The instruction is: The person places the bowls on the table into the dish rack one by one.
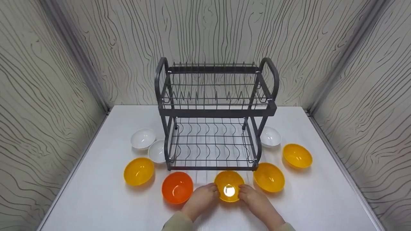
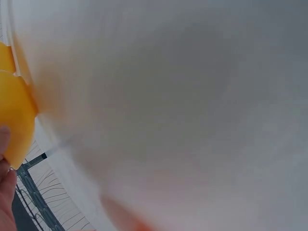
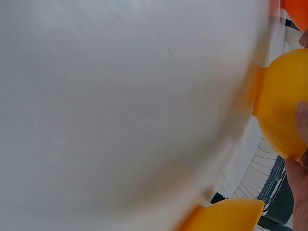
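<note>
In the head view a yellow bowl (image 1: 229, 179) is upright at the front of the rack, between both hands. From the left, my left hand (image 1: 203, 198) grips its side; from the right, my right hand (image 1: 256, 201) does the same. The left wrist view has the bowl (image 2: 15, 113) at its left edge, with fingers (image 2: 5, 139) against its outside. At the right edge of the right wrist view, fingers (image 3: 302, 118) press the same bowl (image 3: 279, 96). An orange bowl (image 1: 177, 187) sits just left of my left hand. Another yellow bowl (image 1: 269, 177) stands right of the held one.
A dark two-tier dish rack (image 1: 216, 112) stands mid-table. White bowls (image 1: 143, 139) lie left of it, one partly behind its leg, and another white bowl (image 1: 270, 137) lies right. More yellow bowls stand at the left (image 1: 139, 171) and far right (image 1: 297, 156). Patterned walls (image 1: 212, 32) enclose the white table.
</note>
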Demonstrator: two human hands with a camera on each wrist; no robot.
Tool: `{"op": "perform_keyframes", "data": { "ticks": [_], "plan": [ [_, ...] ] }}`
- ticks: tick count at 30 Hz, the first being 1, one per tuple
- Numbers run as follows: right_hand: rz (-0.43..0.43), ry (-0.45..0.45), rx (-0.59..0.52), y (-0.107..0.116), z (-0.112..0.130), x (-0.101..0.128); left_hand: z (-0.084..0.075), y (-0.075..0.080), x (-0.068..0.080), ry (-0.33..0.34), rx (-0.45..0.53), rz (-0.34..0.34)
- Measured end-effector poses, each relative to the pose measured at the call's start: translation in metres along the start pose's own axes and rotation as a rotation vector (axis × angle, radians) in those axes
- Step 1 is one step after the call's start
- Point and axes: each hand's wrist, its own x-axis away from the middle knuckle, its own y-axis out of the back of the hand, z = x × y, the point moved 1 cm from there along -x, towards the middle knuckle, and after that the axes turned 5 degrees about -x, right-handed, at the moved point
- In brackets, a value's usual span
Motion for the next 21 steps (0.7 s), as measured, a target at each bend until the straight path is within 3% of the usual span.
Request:
{"op": "perform_keyframes", "data": {
  "ticks": [7,14,21],
  "plan": [
    [-0.051,0.074,0.007,0.001,0.002,0.002,-0.001,-0.002,0.009,-0.052,-0.031,-0.073],
    [-0.014,0.059,-0.041,0.005,0.006,0.006,-0.003,0.005,0.018,-0.048,0.030,-0.018],
    [-0.077,0.127,-0.031,0.023,0.017,0.014,-0.003,0.020,0.028,-0.095,0.040,-0.062]
  ]
}}
